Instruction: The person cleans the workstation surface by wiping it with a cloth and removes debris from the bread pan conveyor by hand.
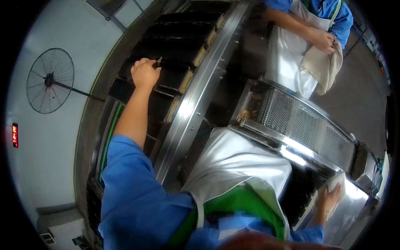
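Over the row of black trays (pixel 166 50) at the upper left, my left hand (pixel 145 73) is closed on a small dark object (pixel 157 62) that I cannot make out clearly. Pale material shows along the right ends of these trays. My right hand (pixel 331 199), at the lower right, holds a pale cloth (pixel 336 183) beside a metal surface (pixel 352 208).
A metal rail (pixel 200 91) runs beside the trays. Right of my apron stands a mesh conveyor (pixel 306 121) with crumbs at one end. Beyond it a co-worker (pixel 291 46) holds a beige cloth (pixel 323 62). A fan (pixel 50 80) is on the left.
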{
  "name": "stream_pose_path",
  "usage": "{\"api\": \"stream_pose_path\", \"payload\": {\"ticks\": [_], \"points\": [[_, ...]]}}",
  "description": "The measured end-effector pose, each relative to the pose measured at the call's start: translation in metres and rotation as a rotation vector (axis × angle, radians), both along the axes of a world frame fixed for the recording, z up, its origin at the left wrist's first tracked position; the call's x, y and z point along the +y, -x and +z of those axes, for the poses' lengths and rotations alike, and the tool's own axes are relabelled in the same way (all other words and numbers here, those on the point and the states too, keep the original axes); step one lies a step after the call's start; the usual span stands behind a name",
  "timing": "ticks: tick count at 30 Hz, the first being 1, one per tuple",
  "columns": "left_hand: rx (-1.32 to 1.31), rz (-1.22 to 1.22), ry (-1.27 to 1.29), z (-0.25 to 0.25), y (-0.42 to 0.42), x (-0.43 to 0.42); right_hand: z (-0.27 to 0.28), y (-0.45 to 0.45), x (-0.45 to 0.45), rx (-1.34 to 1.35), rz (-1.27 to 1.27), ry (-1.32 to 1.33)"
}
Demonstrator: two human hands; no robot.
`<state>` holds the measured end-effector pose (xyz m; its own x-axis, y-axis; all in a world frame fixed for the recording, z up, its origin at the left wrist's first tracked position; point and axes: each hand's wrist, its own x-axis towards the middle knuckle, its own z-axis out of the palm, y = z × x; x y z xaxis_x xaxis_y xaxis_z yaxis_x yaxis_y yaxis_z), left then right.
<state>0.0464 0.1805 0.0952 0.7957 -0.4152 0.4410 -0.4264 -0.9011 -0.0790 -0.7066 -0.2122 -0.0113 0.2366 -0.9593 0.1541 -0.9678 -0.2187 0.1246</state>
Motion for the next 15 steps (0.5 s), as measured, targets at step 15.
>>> {"api": "stream_pose_path", "payload": {"ticks": [15], "points": [[0.177, -0.167, -0.17, 0.023, 0.011, 0.084, -0.013, 0.013, -0.009, 0.037, 0.057, 0.05]]}}
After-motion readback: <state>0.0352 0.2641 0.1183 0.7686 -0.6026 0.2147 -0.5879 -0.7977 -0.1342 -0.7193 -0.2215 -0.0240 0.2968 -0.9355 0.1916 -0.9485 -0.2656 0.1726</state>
